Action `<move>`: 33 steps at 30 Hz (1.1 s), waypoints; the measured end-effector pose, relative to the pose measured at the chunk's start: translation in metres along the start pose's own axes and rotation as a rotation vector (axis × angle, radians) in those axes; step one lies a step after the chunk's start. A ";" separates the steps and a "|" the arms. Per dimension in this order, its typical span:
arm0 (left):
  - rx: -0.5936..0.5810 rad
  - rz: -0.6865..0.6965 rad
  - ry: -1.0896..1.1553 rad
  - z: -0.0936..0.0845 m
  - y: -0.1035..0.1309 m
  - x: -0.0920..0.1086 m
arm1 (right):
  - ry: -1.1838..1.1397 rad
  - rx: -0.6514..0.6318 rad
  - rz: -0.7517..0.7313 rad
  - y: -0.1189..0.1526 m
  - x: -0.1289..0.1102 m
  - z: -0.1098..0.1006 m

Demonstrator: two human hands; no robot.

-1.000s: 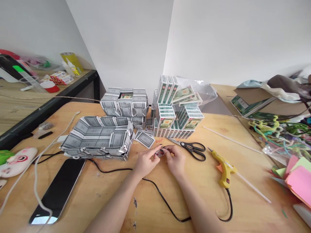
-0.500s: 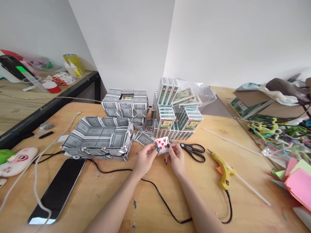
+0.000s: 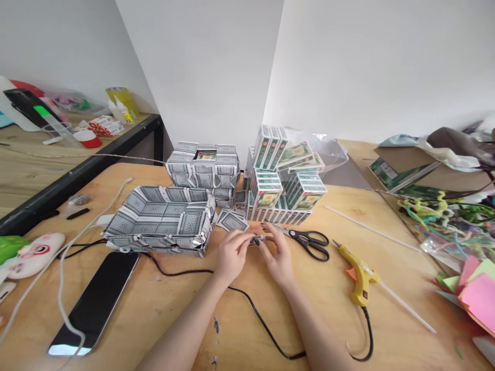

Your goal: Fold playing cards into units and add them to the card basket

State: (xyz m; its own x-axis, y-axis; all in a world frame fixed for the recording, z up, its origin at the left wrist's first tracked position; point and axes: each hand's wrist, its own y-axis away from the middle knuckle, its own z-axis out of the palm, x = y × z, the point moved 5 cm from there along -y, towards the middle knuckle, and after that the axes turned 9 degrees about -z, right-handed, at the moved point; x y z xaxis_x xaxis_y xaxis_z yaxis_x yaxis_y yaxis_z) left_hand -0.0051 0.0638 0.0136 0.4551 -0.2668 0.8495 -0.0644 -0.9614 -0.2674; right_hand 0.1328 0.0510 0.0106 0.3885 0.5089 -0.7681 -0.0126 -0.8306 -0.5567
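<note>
As I view it remotely, a small, thin white card sits btwn both hands, nearly edge-on, long axis roughly crosswise, above the light-wood counter. L hand has fingers pinched on its L end; R hand is abt as near, thumb at the card, index raised; can't tell if it grips. Black-handled metal scissors lie just behind R fingers, partly in the way; loose grey-backed cards lie just beyond L.

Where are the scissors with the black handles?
In the head view, the scissors lie right of the middle on the wooden table, between the right hand and the yellow glue gun, just in front of the stacked card boxes.
</note>
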 end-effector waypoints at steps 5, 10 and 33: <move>0.031 0.062 -0.062 0.004 0.005 0.004 | 0.172 -0.033 -0.098 0.000 -0.006 -0.002; 0.113 0.017 -0.109 -0.001 0.003 0.002 | 0.216 -0.047 -0.035 0.004 -0.002 0.000; 0.099 0.032 -0.234 0.002 0.005 0.001 | 0.429 0.037 -0.154 0.005 -0.014 0.001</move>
State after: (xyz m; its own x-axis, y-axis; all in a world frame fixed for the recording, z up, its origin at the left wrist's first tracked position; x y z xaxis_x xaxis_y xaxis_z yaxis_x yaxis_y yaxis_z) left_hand -0.0035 0.0588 0.0125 0.6485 -0.2628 0.7144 0.0004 -0.9384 -0.3456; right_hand 0.1267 0.0398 0.0179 0.7347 0.4796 -0.4797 0.0452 -0.7402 -0.6708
